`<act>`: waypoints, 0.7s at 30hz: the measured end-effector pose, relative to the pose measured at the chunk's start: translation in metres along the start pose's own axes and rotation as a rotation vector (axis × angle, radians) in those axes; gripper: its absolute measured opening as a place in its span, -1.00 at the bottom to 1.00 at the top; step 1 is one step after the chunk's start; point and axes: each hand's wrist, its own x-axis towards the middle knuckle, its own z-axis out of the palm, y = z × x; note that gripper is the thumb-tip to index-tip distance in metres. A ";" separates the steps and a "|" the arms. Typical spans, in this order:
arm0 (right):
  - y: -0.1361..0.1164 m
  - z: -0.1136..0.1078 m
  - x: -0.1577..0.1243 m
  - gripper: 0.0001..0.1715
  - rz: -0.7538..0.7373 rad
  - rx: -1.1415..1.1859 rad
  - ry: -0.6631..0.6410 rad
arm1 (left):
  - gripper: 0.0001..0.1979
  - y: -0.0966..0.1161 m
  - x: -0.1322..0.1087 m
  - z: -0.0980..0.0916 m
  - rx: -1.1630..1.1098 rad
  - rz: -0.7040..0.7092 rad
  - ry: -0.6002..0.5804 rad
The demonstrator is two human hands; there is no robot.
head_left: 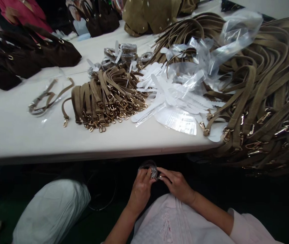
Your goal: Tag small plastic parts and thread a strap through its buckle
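Pink cloth covers the lap at bottom centre. Just above it, left hand and right hand sit fingertip to fingertip, both pinching a small clear wrap at their upper tips. It looks roundish, with no evident long axis, and is equally near both hands. Worktop edge runs across the frame just above the wrap, apart from it. Straps lie at centre frame, beyond that edge. Dark open room flanks the hands.

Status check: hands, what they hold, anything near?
Left hand and right hand both pinch a clear roll. Held below the table edge. Strap bundle lies above, untouched.
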 end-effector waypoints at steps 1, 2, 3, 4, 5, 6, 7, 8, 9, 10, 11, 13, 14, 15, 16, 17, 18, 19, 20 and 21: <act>-0.001 -0.001 0.000 -0.66 -0.044 -0.021 0.011 | -0.62 0.001 0.000 0.000 -0.006 -0.003 0.008; -0.002 -0.002 0.000 -0.69 -0.072 -0.027 0.013 | -0.63 0.002 0.000 0.000 -0.007 -0.003 0.018; -0.003 -0.003 0.002 -0.71 -0.086 -0.016 0.004 | -0.63 0.002 0.001 0.000 -0.005 0.000 0.025; -0.003 -0.003 0.004 -0.73 -0.085 0.006 -0.008 | -0.64 0.002 0.001 0.000 -0.002 0.004 0.029; -0.003 -0.003 0.006 -0.75 -0.070 0.035 -0.016 | -0.64 0.001 0.001 0.000 0.004 0.008 0.027; -0.003 -0.003 0.008 -0.77 -0.035 0.068 -0.022 | -0.64 0.000 0.001 0.001 0.013 0.012 0.023; -0.002 -0.003 0.010 -0.80 0.011 0.098 -0.024 | -0.63 -0.001 0.000 0.001 0.027 0.019 0.018; -0.001 -0.002 0.012 -0.83 0.064 0.126 -0.029 | -0.63 -0.002 -0.001 0.001 0.044 0.028 0.014; -0.001 -0.001 0.014 -0.86 0.112 0.148 -0.034 | -0.62 -0.004 -0.002 0.001 0.064 0.039 0.009; 0.000 -0.001 0.016 -0.88 0.153 0.168 -0.038 | -0.61 -0.005 -0.003 0.001 0.088 0.051 0.003; 0.001 0.000 0.017 -0.88 0.185 0.184 -0.043 | -0.59 -0.007 -0.005 0.001 0.113 0.065 -0.003; 0.002 0.001 0.019 -0.88 0.231 0.216 -0.046 | -0.53 -0.009 -0.007 0.001 0.163 0.088 -0.021; 0.003 0.001 0.020 -0.88 0.259 0.236 -0.050 | -0.48 -0.010 -0.008 0.002 0.186 0.096 -0.025; 0.004 0.002 0.021 -0.89 0.287 0.257 -0.057 | -0.43 -0.012 -0.009 0.003 0.209 0.104 -0.023; 0.006 0.002 0.022 -0.90 0.314 0.277 -0.065 | -0.39 -0.013 -0.010 0.005 0.229 0.110 -0.013; 0.007 0.002 0.023 -0.90 0.337 0.293 -0.074 | -0.37 -0.014 -0.010 0.008 0.249 0.118 0.005; 0.008 0.002 0.024 -0.90 0.357 0.303 -0.082 | -0.38 -0.015 -0.011 0.011 0.271 0.126 0.030; 0.009 0.002 0.025 -0.90 0.371 0.306 -0.088 | -0.40 -0.017 -0.012 0.015 0.297 0.136 0.062; 0.009 0.003 0.026 -0.90 0.380 0.302 -0.090 | -0.42 -0.018 -0.013 0.020 0.322 0.146 0.101; 0.009 0.003 0.025 -0.90 0.383 0.295 -0.089 | -0.44 -0.019 -0.015 0.025 0.344 0.153 0.145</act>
